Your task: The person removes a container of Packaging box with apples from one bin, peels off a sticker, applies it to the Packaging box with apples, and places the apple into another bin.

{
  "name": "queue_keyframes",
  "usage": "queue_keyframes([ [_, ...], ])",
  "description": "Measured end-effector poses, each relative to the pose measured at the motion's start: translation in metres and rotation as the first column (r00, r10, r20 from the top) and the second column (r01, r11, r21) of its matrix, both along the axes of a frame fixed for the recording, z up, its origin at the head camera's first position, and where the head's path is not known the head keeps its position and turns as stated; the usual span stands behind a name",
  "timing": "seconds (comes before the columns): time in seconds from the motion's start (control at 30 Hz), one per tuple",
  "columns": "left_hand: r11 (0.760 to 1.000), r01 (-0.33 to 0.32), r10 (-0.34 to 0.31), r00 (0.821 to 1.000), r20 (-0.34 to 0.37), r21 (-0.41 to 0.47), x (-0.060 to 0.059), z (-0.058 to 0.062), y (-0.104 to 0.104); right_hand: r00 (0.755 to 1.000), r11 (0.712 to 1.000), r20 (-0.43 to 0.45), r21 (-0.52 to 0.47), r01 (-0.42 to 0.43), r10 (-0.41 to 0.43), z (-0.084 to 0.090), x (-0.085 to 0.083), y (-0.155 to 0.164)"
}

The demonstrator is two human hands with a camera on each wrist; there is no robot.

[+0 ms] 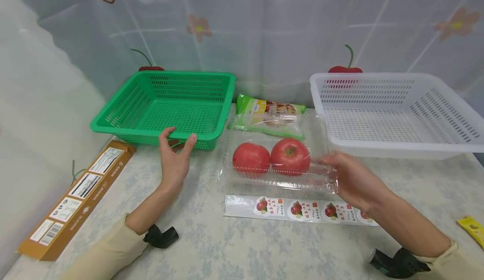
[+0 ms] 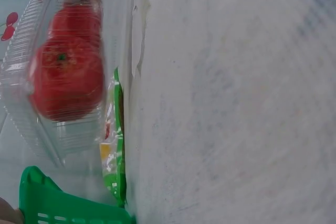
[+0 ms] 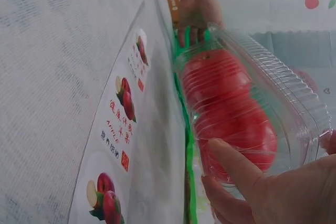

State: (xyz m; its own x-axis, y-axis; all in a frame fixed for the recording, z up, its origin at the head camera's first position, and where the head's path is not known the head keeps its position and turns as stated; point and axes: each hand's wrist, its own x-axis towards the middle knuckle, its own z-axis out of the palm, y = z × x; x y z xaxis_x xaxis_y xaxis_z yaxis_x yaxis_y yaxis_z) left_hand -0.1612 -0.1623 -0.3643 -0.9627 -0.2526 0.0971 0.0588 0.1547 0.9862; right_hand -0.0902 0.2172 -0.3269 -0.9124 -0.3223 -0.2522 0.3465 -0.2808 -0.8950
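Observation:
My right hand [image 1: 357,181] grips the right end of a clear plastic clamshell box [image 1: 317,179], which is tilted above the table. Two red apples [image 1: 290,156] lie side by side in it. In the right wrist view, fingers [image 3: 236,166] spread along the box wall below the apples. My left hand [image 1: 174,162] is at the front rim of a green basket [image 1: 211,136], thumb and index finger spread apart. A fingertip [image 2: 8,213] shows right at that rim in the left wrist view. Behind the box lies a green-and-white food packet [image 1: 245,103], partly seen through the plastic.
A white basket [image 1: 378,147] stands at the right. A strip of apple stickers [image 1: 242,206] lies in front of the box. On the left is a long brown carton [image 1: 94,179]; a small yellow packet [image 1: 470,229] lies at the right edge. A patterned curtain [image 1: 264,27] hangs behind.

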Motion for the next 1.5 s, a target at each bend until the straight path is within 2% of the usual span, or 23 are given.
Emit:
queue_keyframes([
  [0.13,1.0,-0.009,0.009,1.0,-0.01,-0.001,0.001,0.001,-0.001,1.0,0.998,0.023,0.055,0.012,-0.013,-0.003,0.0,-0.002],
  [0.33,1.0,-0.009,0.009,1.0,-0.015,-0.005,0.001,0.002,-0.001,0.998,1.0,0.062,0.015,-0.015,0.014,-0.003,-0.011,-0.016],
  [0.47,1.0,-0.002,0.002,1.0,-0.016,-0.008,0.0,0.0,0.0,0.997,1.0,0.081,0.023,0.0,-0.002,-0.004,-0.019,-0.021],
  [0.8,1.0,-0.005,0.005,1.0,-0.004,-0.016,0.001,0.001,0.001,0.992,0.991,0.109,0.124,0.045,-0.059,-0.006,-0.021,-0.011],
  [0.97,1.0,-0.008,0.008,1.0,-0.002,-0.022,0.0,0.0,-0.001,0.993,0.978,0.103,0.206,0.033,-0.055,-0.01,-0.019,-0.008],
  [1.17,0.999,-0.006,0.007,0.999,0.037,-0.042,0.001,0.003,-0.005,0.998,0.93,0.037,0.367,0.031,-0.048,-0.011,-0.018,-0.01],
  [1.33,0.998,0.016,-0.013,0.998,0.056,-0.061,0.002,0.006,-0.005,0.996,0.862,-0.076,0.502,0.075,-0.042,-0.009,-0.013,-0.01],
  [1.5,0.997,0.049,-0.043,0.995,0.09,-0.06,0.003,0.008,-0.006,0.98,0.79,-0.194,0.607,0.086,0.043,-0.005,0.0,-0.003],
])
